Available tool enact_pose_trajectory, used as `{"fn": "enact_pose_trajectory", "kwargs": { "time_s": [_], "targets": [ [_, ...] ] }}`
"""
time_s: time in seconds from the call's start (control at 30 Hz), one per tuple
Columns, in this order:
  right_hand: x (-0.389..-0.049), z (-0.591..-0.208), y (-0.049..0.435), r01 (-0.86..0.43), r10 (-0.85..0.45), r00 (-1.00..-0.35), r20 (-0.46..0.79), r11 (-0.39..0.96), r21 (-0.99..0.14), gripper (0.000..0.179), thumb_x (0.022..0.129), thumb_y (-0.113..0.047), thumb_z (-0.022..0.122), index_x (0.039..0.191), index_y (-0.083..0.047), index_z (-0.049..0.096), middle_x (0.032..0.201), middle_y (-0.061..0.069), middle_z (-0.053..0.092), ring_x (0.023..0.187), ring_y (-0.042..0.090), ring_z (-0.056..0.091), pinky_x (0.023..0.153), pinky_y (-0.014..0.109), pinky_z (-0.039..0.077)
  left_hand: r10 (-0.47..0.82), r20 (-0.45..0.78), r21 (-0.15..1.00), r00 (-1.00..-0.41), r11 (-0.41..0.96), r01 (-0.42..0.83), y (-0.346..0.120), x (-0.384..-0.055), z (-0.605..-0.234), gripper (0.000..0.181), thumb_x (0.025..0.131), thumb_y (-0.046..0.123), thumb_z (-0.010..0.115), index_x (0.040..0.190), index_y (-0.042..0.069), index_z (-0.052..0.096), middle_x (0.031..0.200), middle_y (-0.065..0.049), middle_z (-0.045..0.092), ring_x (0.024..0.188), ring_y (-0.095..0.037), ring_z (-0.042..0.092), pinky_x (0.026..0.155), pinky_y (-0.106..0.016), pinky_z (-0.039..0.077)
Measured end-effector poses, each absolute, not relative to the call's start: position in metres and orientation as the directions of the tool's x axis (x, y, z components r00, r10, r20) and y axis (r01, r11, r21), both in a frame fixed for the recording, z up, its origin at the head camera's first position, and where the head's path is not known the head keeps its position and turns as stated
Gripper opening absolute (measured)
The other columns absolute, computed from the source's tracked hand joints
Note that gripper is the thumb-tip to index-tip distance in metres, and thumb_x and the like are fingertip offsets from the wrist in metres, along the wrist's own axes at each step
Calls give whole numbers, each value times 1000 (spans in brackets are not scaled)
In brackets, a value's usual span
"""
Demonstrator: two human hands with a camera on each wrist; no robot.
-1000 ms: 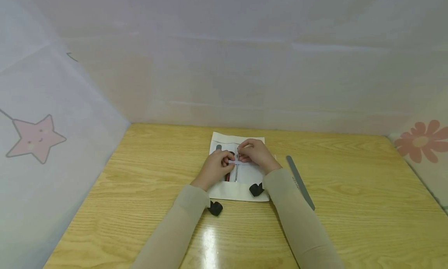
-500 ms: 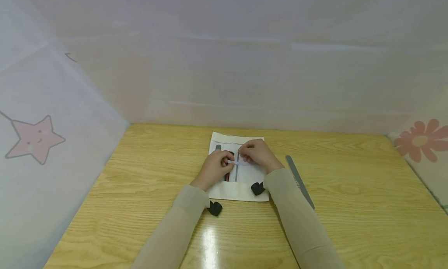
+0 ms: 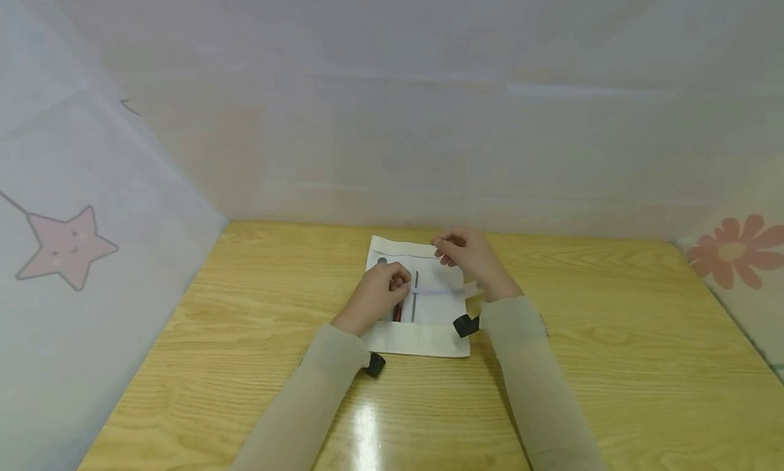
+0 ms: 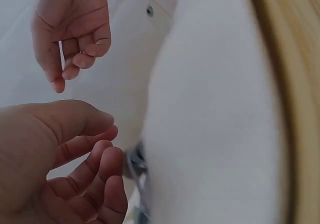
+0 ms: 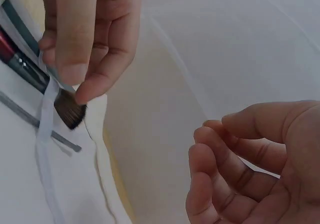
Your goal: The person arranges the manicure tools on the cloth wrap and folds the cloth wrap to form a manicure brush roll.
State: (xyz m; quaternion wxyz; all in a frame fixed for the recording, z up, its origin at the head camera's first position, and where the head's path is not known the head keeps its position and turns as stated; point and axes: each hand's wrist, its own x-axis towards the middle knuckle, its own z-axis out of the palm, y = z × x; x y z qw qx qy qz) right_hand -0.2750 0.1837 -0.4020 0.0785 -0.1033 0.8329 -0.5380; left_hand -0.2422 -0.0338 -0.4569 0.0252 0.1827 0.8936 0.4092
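A white fabric roll case (image 3: pixel 422 339) lies unfolded on the table, an elastic band (image 3: pixel 437 292) across it. Under the band is a thin metal rod-like tool (image 5: pixel 65 140) with a knurled tip. Beside it lies a brush (image 5: pixel 70 109) with brown bristles and a red handle. My left hand (image 3: pixel 376 294) hovers over the brush near the band, thumb and fingertips close together, with nothing visible between them. My right hand (image 3: pixel 471 256) is raised above the case's far right corner. Its fingers are loosely bent and hold nothing, as the right wrist view shows.
A grey flat strip (image 3: pixel 382 260) sits in the case's left part. Another grey strip (image 3: pixel 544 326) on the wooden table (image 3: pixel 612 362) is mostly hidden by my right sleeve. White sheets (image 3: pixel 392 117) with printed figures hang around the table.
My right hand has let go of the thin metal tool and moved up and right. The tool stays under the band. My left hand has barely moved; its fingers appear to have left the band.
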Motion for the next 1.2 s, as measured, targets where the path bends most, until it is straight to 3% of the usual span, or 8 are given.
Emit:
{"fn": "enact_pose_trajectory", "kwargs": {
  "time_s": [0.2,0.47,0.63,0.93,1.2],
  "targets": [
    [-267,-389,214,-160,-284,-959,-7,558,-814,22,104,-24,61,116,-7,69,107,14,68,99,36,65,88,52,54,388,69,753,-919,584,303,-17,-238,-441,12,99,14,65,108,7,70,91,-1,62,83,-16,54,77,-32,48],
    [-258,-400,262,-278,-354,-935,6,725,-630,19,101,-16,64,113,-2,70,108,11,68,97,27,62,86,48,52,350,44,703,-936,654,278,-3,-237,-449,16,96,11,69,111,6,72,93,-3,59,83,-16,52,76,-30,47],
    [-250,-410,287,-208,-328,-941,-89,763,-611,17,99,-14,66,111,-3,70,107,11,66,97,28,60,84,48,52,346,46,692,-937,665,280,-1,-238,-455,16,96,8,70,111,4,74,94,-4,59,84,-16,52,77,-29,48],
    [-245,-408,305,22,-206,-909,-362,844,-536,30,92,-25,76,102,-1,62,95,11,63,81,23,58,70,36,52,353,17,679,-935,682,270,-1,-239,-459,13,95,8,71,107,4,75,94,-3,58,82,-16,52,74,-27,49],
    [-244,-411,301,57,-173,-899,-401,864,-500,23,88,-19,78,86,0,66,79,9,64,69,20,58,63,32,50,363,36,663,-931,688,294,-1,-241,-462,12,95,9,73,105,6,76,96,-2,60,85,-15,55,77,-28,50]
  ]
}}
